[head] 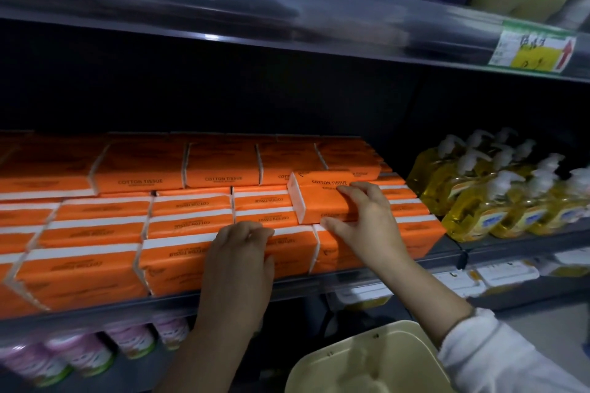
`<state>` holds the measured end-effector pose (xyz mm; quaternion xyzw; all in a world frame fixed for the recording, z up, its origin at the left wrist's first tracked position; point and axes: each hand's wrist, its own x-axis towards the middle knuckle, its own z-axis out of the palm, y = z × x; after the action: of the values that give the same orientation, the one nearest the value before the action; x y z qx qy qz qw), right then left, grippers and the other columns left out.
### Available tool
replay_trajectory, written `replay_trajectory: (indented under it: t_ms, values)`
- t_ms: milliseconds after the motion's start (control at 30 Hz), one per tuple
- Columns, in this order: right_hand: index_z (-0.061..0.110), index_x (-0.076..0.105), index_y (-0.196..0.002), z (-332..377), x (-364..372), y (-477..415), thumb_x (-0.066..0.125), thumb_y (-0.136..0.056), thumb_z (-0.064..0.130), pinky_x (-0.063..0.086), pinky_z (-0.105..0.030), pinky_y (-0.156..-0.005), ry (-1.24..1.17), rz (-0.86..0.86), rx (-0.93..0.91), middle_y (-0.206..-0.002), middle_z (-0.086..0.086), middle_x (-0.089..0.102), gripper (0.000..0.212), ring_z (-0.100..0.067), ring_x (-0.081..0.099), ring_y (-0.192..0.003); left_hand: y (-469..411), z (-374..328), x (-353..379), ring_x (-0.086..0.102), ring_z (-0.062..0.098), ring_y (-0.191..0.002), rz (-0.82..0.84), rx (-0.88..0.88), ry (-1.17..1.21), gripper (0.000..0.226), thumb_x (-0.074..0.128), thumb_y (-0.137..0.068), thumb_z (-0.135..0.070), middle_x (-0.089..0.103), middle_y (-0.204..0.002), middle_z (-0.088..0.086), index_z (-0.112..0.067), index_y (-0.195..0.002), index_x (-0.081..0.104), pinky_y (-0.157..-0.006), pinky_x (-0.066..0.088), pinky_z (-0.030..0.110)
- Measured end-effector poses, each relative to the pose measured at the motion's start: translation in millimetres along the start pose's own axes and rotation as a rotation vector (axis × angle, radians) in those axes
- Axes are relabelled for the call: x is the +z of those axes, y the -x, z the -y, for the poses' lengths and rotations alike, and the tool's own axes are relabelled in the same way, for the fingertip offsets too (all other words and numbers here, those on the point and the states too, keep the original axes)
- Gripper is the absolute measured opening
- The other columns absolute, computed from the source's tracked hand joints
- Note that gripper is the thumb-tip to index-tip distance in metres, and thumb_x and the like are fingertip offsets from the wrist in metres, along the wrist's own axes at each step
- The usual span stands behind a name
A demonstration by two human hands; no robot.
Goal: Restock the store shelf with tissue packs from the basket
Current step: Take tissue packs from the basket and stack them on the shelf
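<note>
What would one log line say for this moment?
step: placing pack | right hand: grips pack | left hand: rests on stack | basket: below

We find tissue packs (191, 223) stacked across the shelf (319, 281), pump bottles (498, 201) at their right, our basket (360, 357) near right, cans (79, 356) beneath at left.
</note>
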<state>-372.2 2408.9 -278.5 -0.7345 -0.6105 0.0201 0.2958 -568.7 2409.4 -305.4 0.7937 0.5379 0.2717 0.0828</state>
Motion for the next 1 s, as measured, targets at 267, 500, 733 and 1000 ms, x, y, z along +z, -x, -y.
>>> replay_trajectory:
  t_ms: [267,500,733,1000]
  values:
    - [0.011,0.051,-0.131,-16.7,-21.3,23.7,0.074,-0.077,0.021,0.027,-0.019,-0.102,-0.087,-0.016,-0.028,-0.131,-0.008,0.046,0.059,-0.022,0.041,-0.125,2.8,-3.1,4.1,0.056,0.040,-0.095,-0.077,0.099,0.014,0.038,0.078,-0.066,-0.003,0.064,-0.103,0.016,-0.007,-0.102,0.069,-0.086,0.047,0.045]
    - [0.008,0.055,-0.125,-94.9,-39.5,144.5,0.070,-0.082,0.015,0.028,-0.012,-0.093,-0.041,-0.043,0.091,-0.122,-0.011,0.053,0.046,-0.022,0.047,-0.117,30.3,-46.8,27.3,0.057,0.036,-0.095,0.045,0.467,0.098,0.025,0.067,-0.077,-0.010,0.064,-0.102,0.012,-0.008,-0.102,0.069,-0.087,0.035,0.033]
    - [0.008,0.051,-0.130,-157.9,-11.2,214.3,0.069,-0.082,0.020,0.033,-0.023,-0.096,-0.001,0.270,0.403,-0.129,-0.013,0.051,0.053,-0.025,0.048,-0.119,69.6,-70.0,82.9,0.054,0.029,-0.106,0.526,0.566,0.014,0.036,0.069,-0.083,-0.024,0.061,-0.116,0.007,-0.015,-0.118,0.065,-0.089,0.045,0.044]
    - [0.000,0.045,-0.133,-209.7,34.1,258.9,0.069,-0.083,0.024,0.039,-0.025,-0.091,-0.113,0.575,0.919,-0.133,-0.014,0.052,0.061,-0.027,0.051,-0.121,67.2,-66.6,125.1,0.051,0.024,-0.110,0.726,0.525,-0.136,0.041,0.062,-0.085,-0.034,0.056,-0.123,0.002,-0.022,-0.125,0.058,-0.091,0.045,0.043]
